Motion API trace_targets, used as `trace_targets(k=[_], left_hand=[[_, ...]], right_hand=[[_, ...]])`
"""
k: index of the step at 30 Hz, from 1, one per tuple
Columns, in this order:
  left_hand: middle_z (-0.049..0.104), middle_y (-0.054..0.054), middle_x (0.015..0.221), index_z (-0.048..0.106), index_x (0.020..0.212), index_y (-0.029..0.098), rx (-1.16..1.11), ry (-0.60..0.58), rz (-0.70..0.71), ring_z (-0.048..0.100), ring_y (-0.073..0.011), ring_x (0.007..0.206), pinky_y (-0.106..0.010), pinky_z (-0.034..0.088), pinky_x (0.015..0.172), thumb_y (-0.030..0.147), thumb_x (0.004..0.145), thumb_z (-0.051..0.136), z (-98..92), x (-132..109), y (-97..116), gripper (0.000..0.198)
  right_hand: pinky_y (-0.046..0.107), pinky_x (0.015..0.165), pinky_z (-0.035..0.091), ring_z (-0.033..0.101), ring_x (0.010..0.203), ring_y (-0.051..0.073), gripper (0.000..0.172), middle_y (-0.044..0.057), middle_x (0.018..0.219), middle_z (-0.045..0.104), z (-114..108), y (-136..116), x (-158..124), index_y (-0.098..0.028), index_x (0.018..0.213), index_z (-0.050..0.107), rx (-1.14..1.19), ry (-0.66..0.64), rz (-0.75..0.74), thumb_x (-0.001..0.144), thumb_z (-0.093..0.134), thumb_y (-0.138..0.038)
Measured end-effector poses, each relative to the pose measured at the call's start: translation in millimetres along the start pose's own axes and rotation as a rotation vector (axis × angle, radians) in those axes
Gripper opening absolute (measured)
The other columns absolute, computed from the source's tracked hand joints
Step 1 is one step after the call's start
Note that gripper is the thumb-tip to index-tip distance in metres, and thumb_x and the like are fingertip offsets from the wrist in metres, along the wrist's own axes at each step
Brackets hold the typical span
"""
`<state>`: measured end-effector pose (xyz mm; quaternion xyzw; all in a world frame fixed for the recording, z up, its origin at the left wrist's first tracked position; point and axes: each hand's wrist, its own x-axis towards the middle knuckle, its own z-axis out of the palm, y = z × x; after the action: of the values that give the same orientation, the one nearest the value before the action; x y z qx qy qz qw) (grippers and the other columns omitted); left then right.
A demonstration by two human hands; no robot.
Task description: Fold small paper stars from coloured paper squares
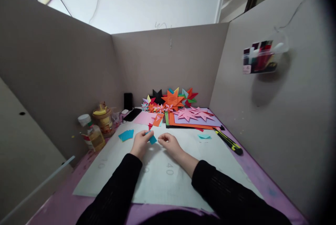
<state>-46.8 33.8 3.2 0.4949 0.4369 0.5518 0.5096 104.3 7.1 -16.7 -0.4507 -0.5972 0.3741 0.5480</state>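
My left hand pinches a small folded blue paper piece just above a pale cutting mat. Close beside it, my right hand has its fingers curled, and its fingertips come close to the paper's right edge; I cannot make out whether they touch it. A small stack of blue paper squares lies left of my left hand. One light blue scrap lies to the right on the mat.
Several folded paper stars and coloured sheets are piled at the back. A yellow-black utility knife lies at the right. Glue bottle, a jar and a black phone sit at the left. Grey partition walls enclose the desk.
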Motion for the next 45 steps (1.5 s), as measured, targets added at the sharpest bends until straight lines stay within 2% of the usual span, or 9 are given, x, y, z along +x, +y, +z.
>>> trace_targets(k=[4,8,10,15,20,25,30,37,45], left_hand=[[0.056,0.001,0.053,0.061,0.058,0.011,0.042,-0.081,0.004,0.047,-0.0088,0.051,-0.021,0.035,0.052,0.037,0.056,0.072,12.7,-6.8,-6.7,0.029],[0.06,-0.002,0.063,0.061,0.061,0.012,-0.078,0.157,-0.033,0.053,-0.0109,0.061,-0.022,0.04,0.06,0.038,0.057,0.07,-3.8,4.1,5.3,0.027],[0.063,-0.004,0.072,0.063,0.065,0.013,-0.077,0.172,-0.021,0.056,-0.0127,0.07,-0.023,0.042,0.065,0.038,0.058,0.069,-13.3,8.1,12.1,0.027],[0.064,-0.004,0.071,0.066,0.073,0.013,0.196,-0.131,0.068,0.056,-0.0143,0.066,-0.024,0.042,0.062,0.039,0.061,0.067,-2.8,-1.5,8.0,0.029],[0.061,-0.003,0.06,0.064,0.061,0.012,0.383,-0.129,0.166,0.053,-0.0139,0.059,-0.023,0.039,0.057,0.037,0.064,0.063,14.8,-13.4,-3.1,0.025],[0.059,-0.001,0.056,0.062,0.059,0.012,0.212,-0.085,0.086,0.052,-0.012,0.054,-0.023,0.039,0.055,0.037,0.061,0.066,1.8,-4.5,1.2,0.026],[0.061,-0.003,0.063,0.064,0.067,0.012,-0.026,0.22,0.054,0.055,-0.0137,0.063,-0.024,0.043,0.061,0.039,0.055,0.072,-28.6,14.8,12.6,0.031],[0.059,-0.002,0.063,0.065,0.073,0.011,-0.172,0.017,-0.179,0.052,-0.0091,0.056,-0.02,0.041,0.054,0.043,0.059,0.071,-9.8,7.2,2.8,0.036],[0.054,0.0,0.056,0.063,0.067,0.009,-0.216,0.006,-0.239,0.047,-0.0064,0.049,-0.019,0.038,0.049,0.041,0.058,0.074,-1.4,3.3,-0.3,0.035]], right_hand=[[0.023,0.058,0.039,0.046,0.057,0.011,0.012,-0.002,0.057,0.052,7.4,-4.6,1.6,-0.016,0.057,0.055,-0.034,0.004,-0.009,0.066,0.056,-0.023],[0.022,0.052,0.036,0.043,0.052,0.01,0.011,-0.004,0.051,0.048,6.9,-1.7,-1.2,-0.016,0.052,0.051,0.005,-0.016,0.084,0.06,0.057,-0.019],[0.022,0.05,0.034,0.041,0.049,0.01,0.011,-0.004,0.049,0.047,4.1,0.9,-0.7,-0.016,0.052,0.051,0.056,-0.027,0.139,0.061,0.057,-0.021],[0.023,0.054,0.036,0.045,0.054,0.011,0.01,-0.003,0.054,0.049,-1.4,3.5,4.6,-0.016,0.053,0.052,-0.068,0.004,0.013,0.062,0.056,-0.02],[0.023,0.057,0.036,0.046,0.058,0.011,0.016,-0.002,0.059,0.049,0.5,-0.8,2.6,-0.017,0.053,0.052,-0.25,-0.018,-0.108,0.068,0.053,-0.023],[0.022,0.057,0.036,0.046,0.059,0.011,0.015,-0.002,0.059,0.049,-2.9,-6.2,0.0,-0.017,0.054,0.052,-0.231,-0.029,-0.153,0.068,0.053,-0.02],[0.025,0.06,0.039,0.05,0.062,0.013,0.012,0.0,0.063,0.054,-12.9,-0.7,-0.2,-0.017,0.057,0.056,-0.214,0.0,-0.094,0.068,0.053,-0.02],[0.025,0.06,0.043,0.055,0.072,0.014,0.028,0.003,0.084,0.06,-1.6,-6.6,-0.3,-0.017,0.097,0.056,-0.04,0.011,-0.07,0.07,0.055,-0.022],[0.024,0.062,0.043,0.056,0.075,0.015,0.026,0.004,0.084,0.06,-2.2,-9.0,-4.0,-0.017,0.096,0.054,0.03,-0.032,-0.093,0.07,0.053,-0.021]])
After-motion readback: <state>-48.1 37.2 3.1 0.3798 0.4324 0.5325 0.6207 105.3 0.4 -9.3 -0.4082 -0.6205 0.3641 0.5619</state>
